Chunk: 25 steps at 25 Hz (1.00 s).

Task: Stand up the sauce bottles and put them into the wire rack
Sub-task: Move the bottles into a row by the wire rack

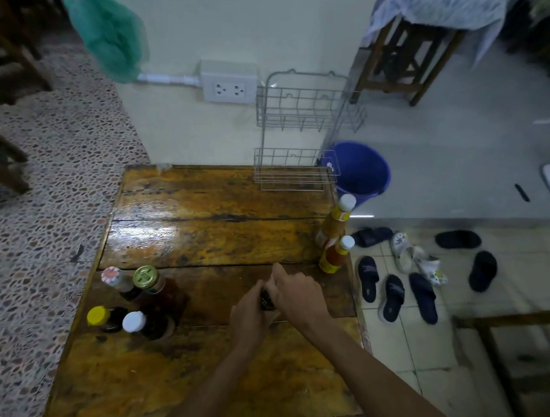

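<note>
Both hands meet over the middle of the wooden table point(201, 222). My left hand point(249, 320) and my right hand point(297, 294) wrap a small dark bottle point(266, 300), mostly hidden between them. Several bottles stand upright at the left: a gold-capped one point(146, 279), a red-and-white-capped one point(112, 276), a yellow-capped one point(98, 316) and a white-capped one point(135, 323). Two orange sauce bottles with white caps stand at the right edge, a tall one point(336, 222) and a shorter one point(335, 256). The two-tier wire rack point(297, 174) stands empty at the table's far right corner.
A blue bucket point(364, 169) sits on the floor behind the rack. Several sandals point(394, 298) lie on the tiles to the right. A wall socket point(228, 83) and a green net bag point(108, 34) hang on the wall. Wooden stools stand at the back right and at the left.
</note>
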Each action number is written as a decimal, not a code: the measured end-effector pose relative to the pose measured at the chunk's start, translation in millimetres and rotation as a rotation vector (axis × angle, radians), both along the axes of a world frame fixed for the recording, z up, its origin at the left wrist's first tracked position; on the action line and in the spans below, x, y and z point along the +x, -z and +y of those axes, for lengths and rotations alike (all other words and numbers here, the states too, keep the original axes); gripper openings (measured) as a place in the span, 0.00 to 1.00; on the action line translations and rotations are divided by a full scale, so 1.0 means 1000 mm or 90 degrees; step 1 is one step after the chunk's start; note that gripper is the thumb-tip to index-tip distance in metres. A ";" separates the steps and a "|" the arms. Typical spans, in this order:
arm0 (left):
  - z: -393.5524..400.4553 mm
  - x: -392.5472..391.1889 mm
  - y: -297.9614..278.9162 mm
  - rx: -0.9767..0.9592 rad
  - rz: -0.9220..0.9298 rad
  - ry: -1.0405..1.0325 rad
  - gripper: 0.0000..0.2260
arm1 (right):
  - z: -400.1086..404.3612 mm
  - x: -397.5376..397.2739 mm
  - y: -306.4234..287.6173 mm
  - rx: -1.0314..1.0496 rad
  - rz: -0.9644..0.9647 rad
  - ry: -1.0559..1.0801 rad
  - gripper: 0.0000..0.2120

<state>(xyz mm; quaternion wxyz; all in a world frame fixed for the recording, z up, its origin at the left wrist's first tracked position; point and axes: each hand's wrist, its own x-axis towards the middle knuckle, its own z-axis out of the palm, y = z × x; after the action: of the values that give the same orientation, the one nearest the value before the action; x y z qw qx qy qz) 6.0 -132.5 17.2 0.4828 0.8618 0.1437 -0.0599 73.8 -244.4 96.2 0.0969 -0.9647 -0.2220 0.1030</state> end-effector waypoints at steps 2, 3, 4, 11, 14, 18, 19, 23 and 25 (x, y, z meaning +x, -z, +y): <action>-0.006 -0.001 -0.004 -0.040 -0.028 0.000 0.17 | -0.008 -0.004 0.001 0.007 -0.041 -0.014 0.11; -0.006 0.001 -0.010 -0.089 -0.026 0.007 0.15 | -0.014 -0.005 0.003 0.015 -0.084 -0.048 0.11; -0.004 0.005 -0.014 -0.140 -0.004 0.028 0.12 | -0.021 -0.005 0.004 0.018 -0.118 -0.092 0.11; -0.016 0.016 -0.033 -0.162 0.049 0.126 0.18 | -0.042 -0.002 0.001 0.054 -0.106 -0.045 0.08; -0.038 0.013 -0.023 -0.148 0.012 0.082 0.14 | -0.052 -0.011 0.009 0.135 -0.019 0.140 0.12; -0.070 0.026 -0.020 -0.211 -0.007 0.059 0.06 | -0.079 -0.032 0.023 0.303 0.087 0.309 0.22; -0.077 0.032 -0.018 -0.191 0.005 0.087 0.09 | -0.089 -0.034 0.028 0.286 0.083 0.311 0.22; -0.103 0.048 -0.004 -0.118 0.038 0.167 0.24 | -0.123 -0.024 0.034 0.301 0.065 0.326 0.23; -0.111 0.055 0.003 -0.042 0.038 0.126 0.28 | -0.128 -0.016 0.034 0.305 0.067 0.339 0.23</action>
<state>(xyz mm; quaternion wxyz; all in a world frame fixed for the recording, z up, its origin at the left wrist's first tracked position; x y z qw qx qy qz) 61.5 -243.4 14.4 0.4982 0.8532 0.0697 -0.1375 57.7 -372.7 62.2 0.3548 -0.9321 0.0248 0.0691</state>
